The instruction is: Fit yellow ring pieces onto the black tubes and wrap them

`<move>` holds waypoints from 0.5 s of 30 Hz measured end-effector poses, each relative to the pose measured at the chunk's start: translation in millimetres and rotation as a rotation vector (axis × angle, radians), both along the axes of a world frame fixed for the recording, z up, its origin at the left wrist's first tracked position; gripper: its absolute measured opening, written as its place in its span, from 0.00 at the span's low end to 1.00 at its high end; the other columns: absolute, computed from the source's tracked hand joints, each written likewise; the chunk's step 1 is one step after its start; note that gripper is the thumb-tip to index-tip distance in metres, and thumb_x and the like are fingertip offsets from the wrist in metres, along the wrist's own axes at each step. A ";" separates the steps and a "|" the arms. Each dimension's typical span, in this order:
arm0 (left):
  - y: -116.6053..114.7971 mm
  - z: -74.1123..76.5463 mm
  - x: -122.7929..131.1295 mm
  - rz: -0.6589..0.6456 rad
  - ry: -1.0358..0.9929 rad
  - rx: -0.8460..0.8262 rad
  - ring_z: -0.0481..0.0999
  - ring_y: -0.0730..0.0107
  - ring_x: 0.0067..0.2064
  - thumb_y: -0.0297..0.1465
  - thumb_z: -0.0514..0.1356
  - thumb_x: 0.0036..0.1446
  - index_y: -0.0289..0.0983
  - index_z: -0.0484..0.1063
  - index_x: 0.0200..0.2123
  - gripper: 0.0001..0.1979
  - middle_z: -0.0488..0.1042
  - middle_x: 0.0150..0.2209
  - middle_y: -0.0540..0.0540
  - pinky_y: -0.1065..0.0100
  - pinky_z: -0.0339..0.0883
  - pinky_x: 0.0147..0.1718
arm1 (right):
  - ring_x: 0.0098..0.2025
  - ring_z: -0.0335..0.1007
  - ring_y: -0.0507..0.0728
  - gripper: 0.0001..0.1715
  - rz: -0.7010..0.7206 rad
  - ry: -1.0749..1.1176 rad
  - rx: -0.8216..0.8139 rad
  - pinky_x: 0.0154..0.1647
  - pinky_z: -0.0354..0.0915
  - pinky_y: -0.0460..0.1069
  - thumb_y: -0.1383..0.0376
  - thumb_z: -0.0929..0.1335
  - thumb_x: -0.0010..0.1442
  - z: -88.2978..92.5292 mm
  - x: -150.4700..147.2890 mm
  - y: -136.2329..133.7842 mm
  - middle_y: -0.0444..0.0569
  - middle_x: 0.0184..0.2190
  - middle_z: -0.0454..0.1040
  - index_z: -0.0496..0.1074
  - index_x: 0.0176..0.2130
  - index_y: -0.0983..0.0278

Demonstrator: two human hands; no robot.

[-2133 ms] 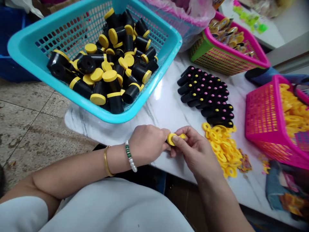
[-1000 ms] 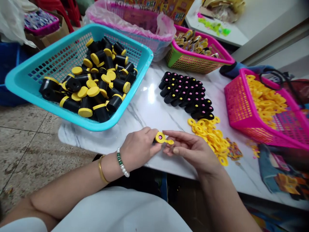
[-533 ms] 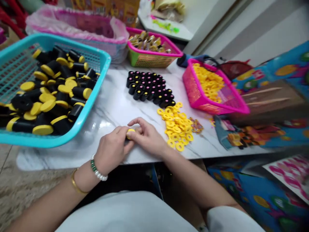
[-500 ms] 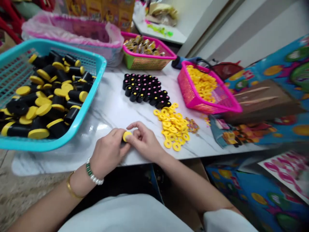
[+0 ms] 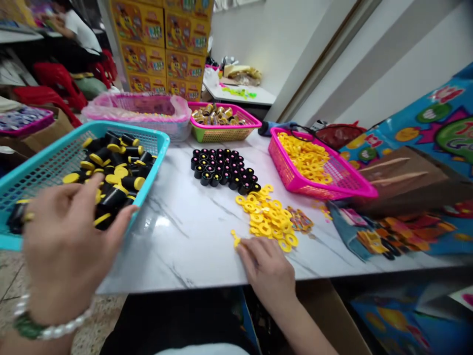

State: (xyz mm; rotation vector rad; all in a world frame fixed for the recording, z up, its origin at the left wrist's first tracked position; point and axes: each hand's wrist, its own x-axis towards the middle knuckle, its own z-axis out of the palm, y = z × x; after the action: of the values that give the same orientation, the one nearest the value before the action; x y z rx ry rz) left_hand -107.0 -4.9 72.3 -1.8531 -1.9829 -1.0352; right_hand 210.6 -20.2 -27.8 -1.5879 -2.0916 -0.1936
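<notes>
Head view, logged from my remote station. The left hand (image 5: 68,241) is up at the left, over the near right side of the turquoise basket (image 5: 150,180), fingers and thumb spread apart; I see nothing gripped in it, though its palm side is hidden from me. Black cylinders with yellow caps (image 5: 120,170) lie jumbled inside, axes pointing every way. The right hand (image 5: 271,271) is down on the marble-patterned table (image 5: 207,222), its fingertips pinched together on the lower end of a loose yellow piece (image 5: 235,238). Key relation, in my judgement: that piece lies just ahead and slightly left of the right hand, its long axis running away from the fingertips — small free end pointing forward and a little left. The right hand is at it; the left is well apart, so the two hands sit wide of each other with bare table between. Just beyond and to the right of the piece is the heap of yellow pieces (image 5: 271,222); forward of the heap, slightly left, a close-packed group of black cylinders (image 5: 220,166) stands upright, tops dotted pink and yellow. The right hand is nearer to this group also. A pink basket (image 5: 286,170) of further yellow pieces stands beyond the heap, to its right.
</notes>
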 end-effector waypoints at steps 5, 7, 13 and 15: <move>29.4 -27.6 71.1 -0.432 -0.097 -0.052 0.75 0.63 0.41 0.35 0.64 0.58 0.37 0.68 0.49 0.17 0.72 0.40 0.45 0.63 0.72 0.42 | 0.41 0.73 0.61 0.03 0.141 -0.010 -0.216 0.41 0.67 0.53 0.65 0.71 0.61 20.0 -34.0 30.6 0.50 0.39 0.77 0.74 0.37 0.62; 54.5 -42.9 91.7 -0.480 -0.202 -0.246 0.75 0.64 0.38 0.34 0.67 0.55 0.35 0.67 0.47 0.19 0.73 0.36 0.46 0.64 0.72 0.40 | 0.43 0.75 0.62 0.08 0.189 -0.024 -0.335 0.42 0.68 0.54 0.69 0.71 0.58 27.1 -42.7 41.6 0.49 0.40 0.78 0.73 0.41 0.63; 126.4 -57.0 114.2 -0.308 -0.229 -0.411 0.76 0.59 0.44 0.33 0.67 0.55 0.34 0.64 0.48 0.21 0.74 0.43 0.41 0.61 0.70 0.44 | 0.35 0.76 0.57 0.24 0.311 0.102 -0.512 0.38 0.71 0.52 0.74 0.68 0.58 38.7 -51.0 60.1 0.50 0.39 0.78 0.69 0.54 0.66; 136.6 -56.0 116.9 -0.288 -0.227 -0.426 0.76 0.58 0.45 0.35 0.67 0.56 0.33 0.64 0.48 0.21 0.74 0.45 0.39 0.61 0.70 0.44 | 0.32 0.74 0.55 0.20 0.365 0.200 -0.423 0.36 0.70 0.50 0.72 0.69 0.59 45.0 -41.9 58.7 0.49 0.36 0.77 0.70 0.52 0.66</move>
State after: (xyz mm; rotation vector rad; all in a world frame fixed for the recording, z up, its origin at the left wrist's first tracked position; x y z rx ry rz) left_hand 9.9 131.7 16.3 -2.3954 -2.2524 -0.9906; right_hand 168.7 38.5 17.2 -1.3341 -2.3117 0.5422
